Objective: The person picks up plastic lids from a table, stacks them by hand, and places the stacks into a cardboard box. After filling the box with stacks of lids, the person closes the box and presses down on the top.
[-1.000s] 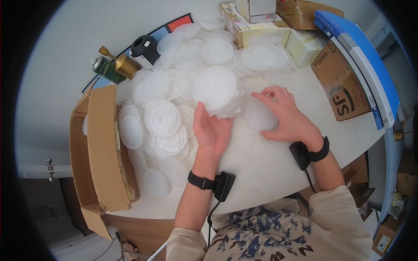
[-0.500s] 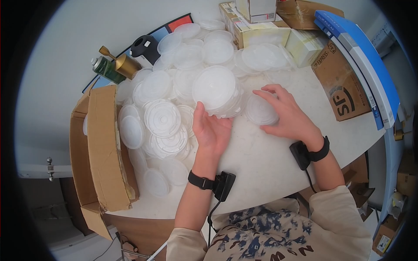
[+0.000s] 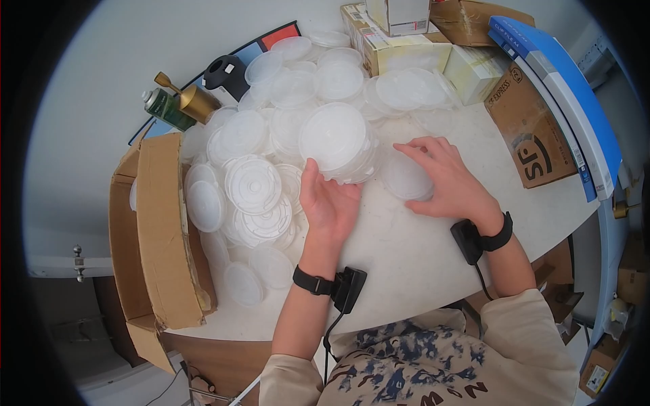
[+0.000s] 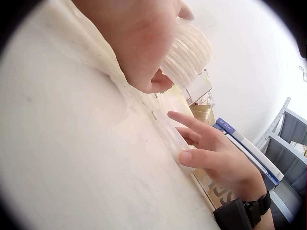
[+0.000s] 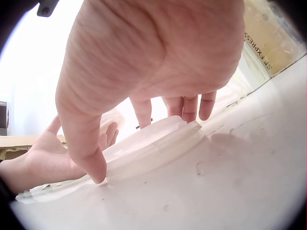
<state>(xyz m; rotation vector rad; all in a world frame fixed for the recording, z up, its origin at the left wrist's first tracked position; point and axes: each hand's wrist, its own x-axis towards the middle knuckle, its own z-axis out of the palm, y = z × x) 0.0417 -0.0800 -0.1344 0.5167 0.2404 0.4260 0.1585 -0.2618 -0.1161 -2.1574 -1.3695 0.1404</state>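
Observation:
My left hand grips a thick stack of round translucent plastic lids from below, thumb on its near side. The stack tilts so its top lid faces me; the left wrist view shows its ribbed side. Right of it, a few more lids lie flat on the white table. My right hand arches over them, thumb and fingers spread around their edges. From the right wrist, the thumb is at the near edge of these lids, and the other fingertips come down behind them.
Loose lids cover the table's left and back. An open cardboard box stands at the left edge. Behind are a spray can, a brass-coloured pot and boxes. A brown carton and blue folders stand right.
My right hand drew in slightly around the flat lids half a second ago, lifting their near side a little; now it is spread wider and they lie lower. The left hand and its stack stay put.

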